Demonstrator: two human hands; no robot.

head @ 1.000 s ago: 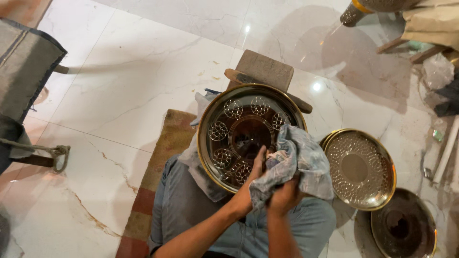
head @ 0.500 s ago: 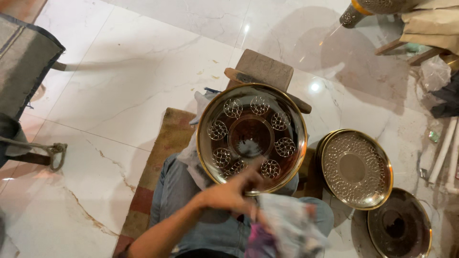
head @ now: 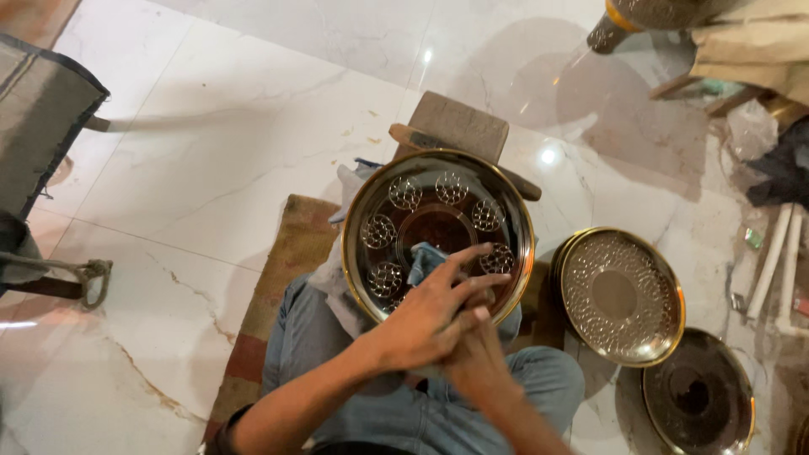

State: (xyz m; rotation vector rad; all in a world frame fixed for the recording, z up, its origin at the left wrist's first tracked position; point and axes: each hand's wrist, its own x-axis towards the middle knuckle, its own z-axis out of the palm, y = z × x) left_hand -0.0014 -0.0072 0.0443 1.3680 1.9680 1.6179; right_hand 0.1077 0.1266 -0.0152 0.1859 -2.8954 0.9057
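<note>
Three round metal plates: one engraved plate (head: 438,232) on my lap, one patterned plate (head: 619,295) and one dark plate (head: 698,394) on the floor. One blue cloth (head: 424,259). One wooden block (head: 459,126). My two hands: left (head: 430,316), right (head: 476,366).

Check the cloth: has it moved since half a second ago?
Yes. The cloth was below the round tray's lower rim, over the lap; now it lies on the tray face near the centre, pressed under the left hand.
</note>
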